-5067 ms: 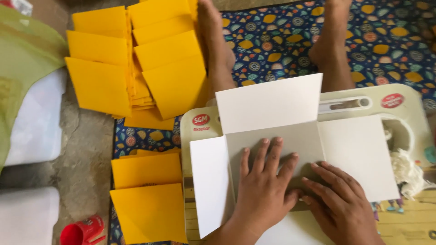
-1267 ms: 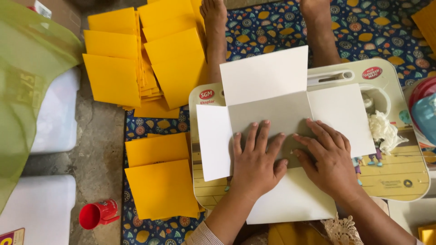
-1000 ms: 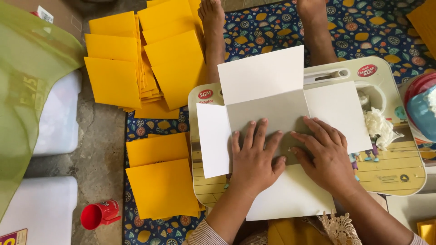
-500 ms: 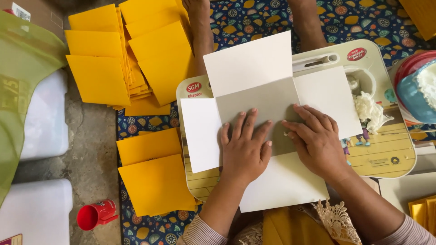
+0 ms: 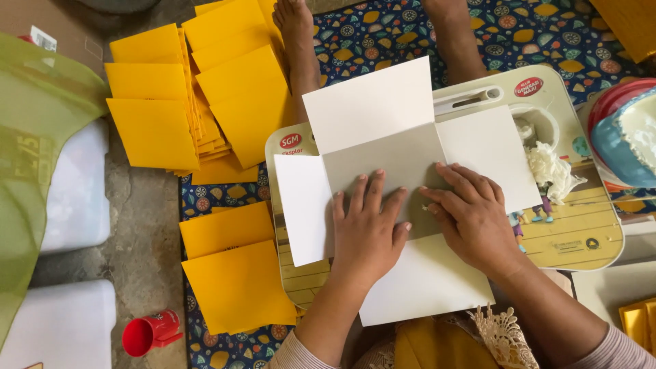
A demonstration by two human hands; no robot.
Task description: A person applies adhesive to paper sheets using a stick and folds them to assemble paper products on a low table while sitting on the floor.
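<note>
- Little is changed since half a second ago: the grey card is still pressed flat by both hands.
- Left hand is spread flat; right hand likewise, fingers loosely apart, on the lap desk.

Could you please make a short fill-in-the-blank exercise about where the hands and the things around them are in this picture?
1. Both hands, the left hand and the right hand, press flat on the ____ centre panel of the unfolded card sheet.
2. The sheet lies on a cream lap tray with rounded corners.
3. The stacks of paper to the left are ____.
4. The small cup on the floor is ____.

Missing words: grey; yellow; red
</note>
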